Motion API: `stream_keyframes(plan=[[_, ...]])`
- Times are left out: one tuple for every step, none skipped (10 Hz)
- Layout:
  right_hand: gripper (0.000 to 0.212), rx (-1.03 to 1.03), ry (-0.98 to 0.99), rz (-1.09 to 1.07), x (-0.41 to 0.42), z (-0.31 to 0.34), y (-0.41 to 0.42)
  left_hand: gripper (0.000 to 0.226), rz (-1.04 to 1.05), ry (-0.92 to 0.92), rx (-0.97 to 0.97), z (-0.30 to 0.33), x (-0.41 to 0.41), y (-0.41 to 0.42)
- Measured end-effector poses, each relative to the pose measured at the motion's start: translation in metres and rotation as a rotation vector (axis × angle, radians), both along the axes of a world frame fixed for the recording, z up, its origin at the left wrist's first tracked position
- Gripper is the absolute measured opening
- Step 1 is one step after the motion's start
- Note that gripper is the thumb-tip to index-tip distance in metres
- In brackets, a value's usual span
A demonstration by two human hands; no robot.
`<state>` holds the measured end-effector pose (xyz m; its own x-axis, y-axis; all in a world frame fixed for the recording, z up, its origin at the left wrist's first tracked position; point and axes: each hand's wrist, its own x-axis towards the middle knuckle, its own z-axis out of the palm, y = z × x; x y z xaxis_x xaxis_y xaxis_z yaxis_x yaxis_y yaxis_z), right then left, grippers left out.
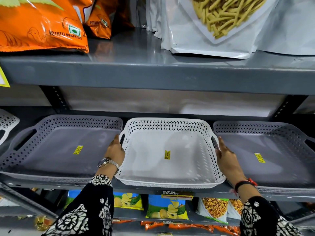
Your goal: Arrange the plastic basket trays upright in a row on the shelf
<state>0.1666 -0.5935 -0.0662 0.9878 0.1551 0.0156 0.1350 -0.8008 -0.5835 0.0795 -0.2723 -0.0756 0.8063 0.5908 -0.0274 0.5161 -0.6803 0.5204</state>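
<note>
Three plastic basket trays lie flat side by side on the grey middle shelf (153, 188). A white tray (168, 167) with a yellow price sticker is in the centre. A grey tray (56, 150) lies to its left and another grey tray (272, 150) to its right. My left hand (115, 151) grips the white tray's left wall by the handle slot. My right hand (225, 155) grips its right wall by the other handle slot. A part of another white tray (6, 123) shows at the far left edge.
The shelf above (153, 72) carries orange potato wafer bags (42, 26) and white snack pouches (221, 26), leaving limited height over the trays. Below the middle shelf are more snack packets (167, 208). Slotted uprights stand behind the trays.
</note>
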Motion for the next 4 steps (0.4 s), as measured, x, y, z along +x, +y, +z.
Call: stream_keyframes(plan=[[0.055, -0.02, 0.006, 0.026, 0.004, -0.002, 0.0, 0.057, -0.019, 0.039, -0.008, 0.001, 0.003, 0.001], [0.056, -0.077, 0.028, 0.035, 0.005, -0.002, -0.001, 0.054, -0.03, 0.115, 0.034, 0.005, 0.003, 0.001], [0.057, -0.215, -0.05, 0.001, 0.01, 0.001, 0.002, 0.058, -0.03, 0.091, 0.208, 0.013, 0.004, 0.001], [0.057, -0.272, -0.112, 0.003, 0.008, 0.005, 0.002, 0.059, -0.085, 0.026, 0.303, 0.021, 0.001, -0.003]])
